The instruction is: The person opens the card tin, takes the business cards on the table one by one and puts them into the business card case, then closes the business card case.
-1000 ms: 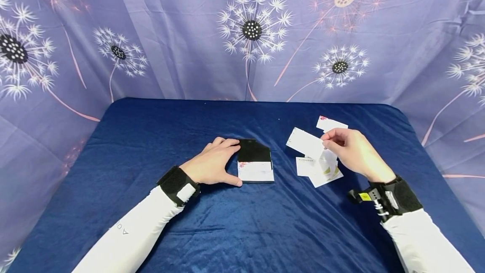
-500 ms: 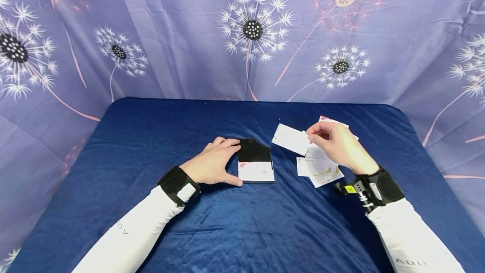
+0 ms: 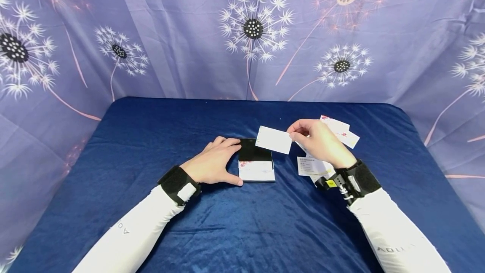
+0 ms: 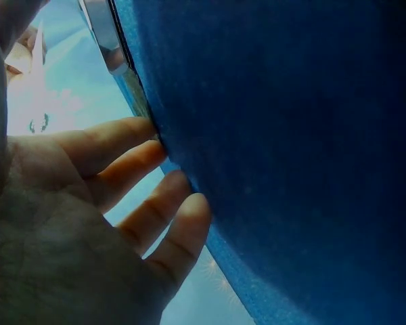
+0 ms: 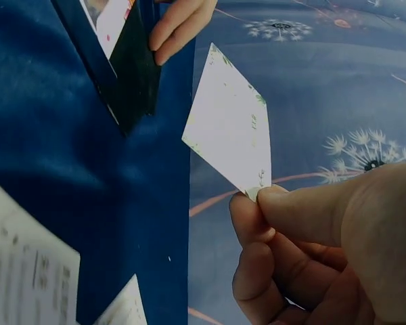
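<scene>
White card (image 3: pixel 273 140) juts leftward from the right hand (image 3: pixel 321 141), pinched at its edge by thumb and forefinger; left of that hand lies a black card holder (image 3: pixel 253 151), its side touched by the relaxed, spread left hand (image 3: pixel 212 164); loose cards (image 3: pixel 334 124) lie on the right hand's near and far sides, on the blue desk (image 3: pixel 227 231).

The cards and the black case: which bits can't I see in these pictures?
Loose cards: partly hidden behind the right hand, head view.
Their print: too small to read in the head view, blurred in the right wrist view.
Held card: the gripped part is covered by that hand, right wrist view.
Black case: cut off by the top edge, right wrist view.
</scene>
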`<state>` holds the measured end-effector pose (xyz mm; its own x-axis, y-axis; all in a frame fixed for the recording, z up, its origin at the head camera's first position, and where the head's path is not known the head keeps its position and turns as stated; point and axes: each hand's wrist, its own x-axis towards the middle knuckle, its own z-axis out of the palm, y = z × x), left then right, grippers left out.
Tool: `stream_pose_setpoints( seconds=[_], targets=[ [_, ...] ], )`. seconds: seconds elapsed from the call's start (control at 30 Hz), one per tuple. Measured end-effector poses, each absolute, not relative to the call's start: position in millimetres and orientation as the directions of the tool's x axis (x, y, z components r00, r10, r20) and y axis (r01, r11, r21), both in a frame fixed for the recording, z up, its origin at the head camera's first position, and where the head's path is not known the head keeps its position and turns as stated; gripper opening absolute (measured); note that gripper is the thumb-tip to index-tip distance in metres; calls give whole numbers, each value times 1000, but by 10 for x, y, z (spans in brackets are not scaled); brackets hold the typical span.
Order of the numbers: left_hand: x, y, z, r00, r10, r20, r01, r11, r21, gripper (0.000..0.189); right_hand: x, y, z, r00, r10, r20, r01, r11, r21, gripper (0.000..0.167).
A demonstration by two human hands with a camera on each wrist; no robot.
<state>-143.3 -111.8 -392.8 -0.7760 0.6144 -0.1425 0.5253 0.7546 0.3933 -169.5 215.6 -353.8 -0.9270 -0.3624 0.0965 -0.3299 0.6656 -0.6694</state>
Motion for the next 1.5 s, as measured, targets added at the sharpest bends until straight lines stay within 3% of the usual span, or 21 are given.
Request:
stream_pose_setpoints(
  seconds=[0.53, 1.5],
  targets=[
    [-1444, -1122, -3919, -776, 615, -141, 523, 751, 403, 106, -1782, 1829, -3712, -894, -439, 89, -376, 627, -682, 11],
    [-1439, -1112, -3907, -772, 620, -139, 529, 749, 399, 101, -1739, 1733, -3831, -874, -485, 22, -384, 663, -642, 11]
  ],
)
